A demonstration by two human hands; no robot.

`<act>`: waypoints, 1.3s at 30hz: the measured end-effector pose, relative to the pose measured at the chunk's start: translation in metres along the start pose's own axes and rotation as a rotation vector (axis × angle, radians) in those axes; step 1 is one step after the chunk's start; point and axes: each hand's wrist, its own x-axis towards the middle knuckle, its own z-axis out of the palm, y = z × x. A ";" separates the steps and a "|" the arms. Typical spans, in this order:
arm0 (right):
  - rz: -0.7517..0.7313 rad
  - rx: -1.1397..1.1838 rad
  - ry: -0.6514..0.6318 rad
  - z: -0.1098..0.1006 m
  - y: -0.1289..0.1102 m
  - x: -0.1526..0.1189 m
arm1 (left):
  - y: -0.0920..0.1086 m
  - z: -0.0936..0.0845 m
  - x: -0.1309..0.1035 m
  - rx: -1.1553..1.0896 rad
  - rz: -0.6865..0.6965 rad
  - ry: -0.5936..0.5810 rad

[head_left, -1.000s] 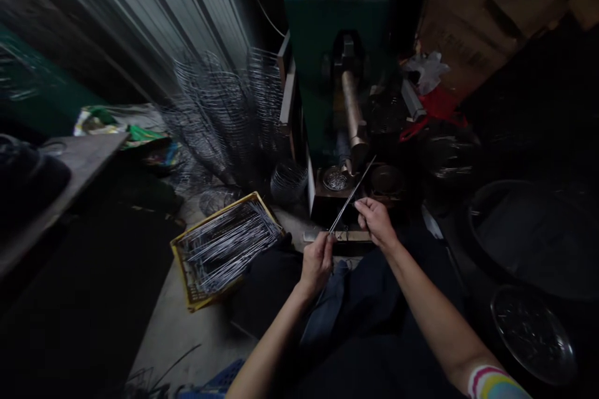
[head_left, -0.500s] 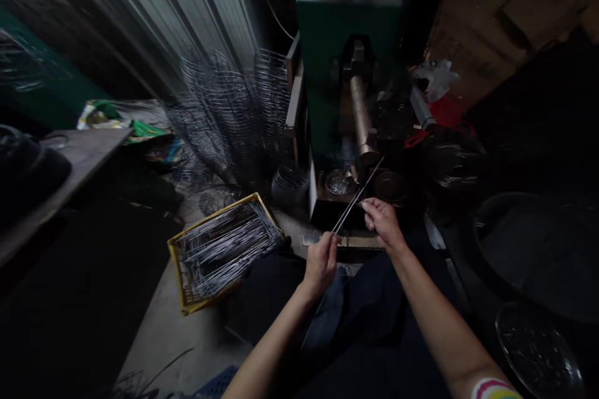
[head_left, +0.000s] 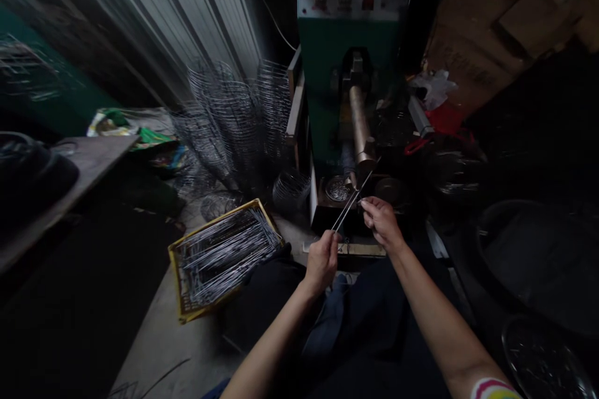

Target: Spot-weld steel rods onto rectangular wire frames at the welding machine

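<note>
My left hand [head_left: 322,260] is closed around the near end of thin metal rods [head_left: 345,211], which slant up and away to the right. Their far end reaches under the brass-coloured arm [head_left: 359,118] of a green machine [head_left: 321,68]. My right hand [head_left: 380,219] is pinched beside the rods, its fingertips close to them; what it holds is too small to make out. Just beyond the hands, a round dish of small metal pieces [head_left: 337,188] sits at the machine's base, near the lower electrode [head_left: 349,176].
A yellow crate [head_left: 175,287] full of metal rods stands on the floor at left. Stacks of wire rings [head_left: 229,112] lean behind it. Cardboard boxes [head_left: 468,62] are at back right. Dark round tubs [head_left: 482,230] stand at right, a wooden bench [head_left: 100,153] at far left.
The view has tilted up slightly, so the surroundings sit lower in the picture. The rods' far end has dipped a little towards the machine's lower electrode. Both hands keep nearly the same pose.
</note>
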 end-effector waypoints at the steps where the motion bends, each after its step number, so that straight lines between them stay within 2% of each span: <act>1: 0.000 0.004 -0.001 0.000 0.000 0.001 | 0.000 0.000 0.001 -0.001 -0.001 0.004; 14: 0.007 -0.022 0.012 0.000 0.001 0.013 | -0.001 0.000 0.012 0.003 -0.006 0.018; 23: 0.008 -0.034 0.002 0.001 0.000 0.011 | 0.003 -0.005 0.012 -0.066 -0.033 -0.020; 27: -0.007 -0.065 0.003 -0.003 -0.001 0.010 | 0.003 -0.001 0.013 -0.074 -0.022 -0.027; 33: -0.029 -0.042 0.049 -0.015 -0.008 0.022 | 0.005 0.007 0.033 -0.050 0.051 -0.009; 39: -0.019 -0.023 0.012 -0.016 -0.010 0.032 | 0.001 0.009 0.047 -0.064 0.060 0.016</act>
